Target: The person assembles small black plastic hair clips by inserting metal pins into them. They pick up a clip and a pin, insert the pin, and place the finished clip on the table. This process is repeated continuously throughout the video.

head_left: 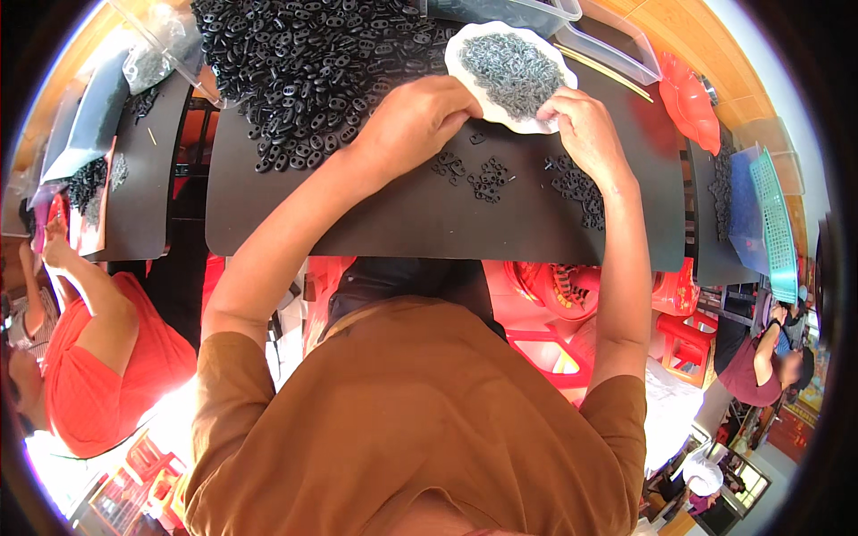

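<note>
A white scalloped dish (460, 80) full of small shiny metal pieces (509, 67) lies at the far middle of a dark table (402, 223). At the dish's left rim is my left hand (420, 112), its fingers closed together; whatever they hold is hidden. My right hand (581, 125) reaches over the right rim, thumb and fingers pinched at the metal pieces, too small a grip to make out. A large heap of black oval plastic parts with holes (295, 62) spreads beyond my left arm. Small clusters of black parts (489, 179) lie between my forearms, with another pile (579, 189) beside my right wrist.
Clear plastic bins (500, 9) stand along the far edge, near thin yellowish sticks (603, 71). A red dish (688, 103) and a turquoise basket (773, 223) are at the right. On the left, a person in red (121, 357) sits by another dark table (143, 196).
</note>
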Available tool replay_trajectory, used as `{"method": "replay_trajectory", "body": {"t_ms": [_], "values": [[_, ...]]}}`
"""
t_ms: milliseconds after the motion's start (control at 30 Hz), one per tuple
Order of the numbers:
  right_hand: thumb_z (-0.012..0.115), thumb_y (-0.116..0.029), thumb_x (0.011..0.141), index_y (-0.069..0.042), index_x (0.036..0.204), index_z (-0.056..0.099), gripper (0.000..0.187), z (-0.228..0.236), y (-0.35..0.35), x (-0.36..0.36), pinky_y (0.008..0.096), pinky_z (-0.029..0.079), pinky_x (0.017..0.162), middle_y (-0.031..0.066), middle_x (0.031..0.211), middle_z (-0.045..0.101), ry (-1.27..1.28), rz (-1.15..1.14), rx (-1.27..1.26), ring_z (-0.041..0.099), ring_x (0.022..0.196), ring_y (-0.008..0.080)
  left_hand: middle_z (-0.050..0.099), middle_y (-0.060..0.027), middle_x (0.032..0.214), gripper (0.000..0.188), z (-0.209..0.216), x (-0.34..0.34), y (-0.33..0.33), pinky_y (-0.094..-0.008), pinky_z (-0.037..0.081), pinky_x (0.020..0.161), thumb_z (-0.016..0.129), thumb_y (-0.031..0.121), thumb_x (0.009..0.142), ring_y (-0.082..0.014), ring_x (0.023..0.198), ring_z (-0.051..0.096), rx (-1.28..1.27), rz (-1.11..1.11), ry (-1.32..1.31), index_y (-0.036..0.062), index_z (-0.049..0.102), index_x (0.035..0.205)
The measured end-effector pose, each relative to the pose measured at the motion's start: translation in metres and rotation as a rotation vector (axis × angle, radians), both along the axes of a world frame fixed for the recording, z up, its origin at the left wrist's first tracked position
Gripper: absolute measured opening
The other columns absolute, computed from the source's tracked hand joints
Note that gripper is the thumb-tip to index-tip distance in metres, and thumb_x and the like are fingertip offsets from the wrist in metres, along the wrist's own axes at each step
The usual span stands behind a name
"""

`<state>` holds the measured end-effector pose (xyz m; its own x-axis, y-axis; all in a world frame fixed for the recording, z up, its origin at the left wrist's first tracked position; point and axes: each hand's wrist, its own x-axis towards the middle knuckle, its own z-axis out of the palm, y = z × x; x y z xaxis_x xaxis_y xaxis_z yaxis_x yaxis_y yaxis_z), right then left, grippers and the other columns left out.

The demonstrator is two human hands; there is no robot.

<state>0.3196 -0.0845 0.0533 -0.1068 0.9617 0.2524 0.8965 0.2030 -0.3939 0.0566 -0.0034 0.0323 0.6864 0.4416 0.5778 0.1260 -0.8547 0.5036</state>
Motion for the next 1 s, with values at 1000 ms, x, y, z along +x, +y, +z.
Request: {"method": "replay_trajectory", "body": {"t_ms": [1000], "values": [[0.066,-0.003,0.079,-0.003,0.085,0.059,0.009,-0.007,-0.06,-0.015,0.0423,0.049,0.076,0.0094,0.092,0.058,-0.122,0.012,0.019,0.061,0.091,0.0314,0.057,-0.0057,0.088,0.006,-0.006,0.048,-0.053,-0.0375,0.049,0.082,0.062,0.01,0.079,-0.0226,0.094,0.057,0.243,-0.114,0.317,0.0071,0.059,0.074]]}}
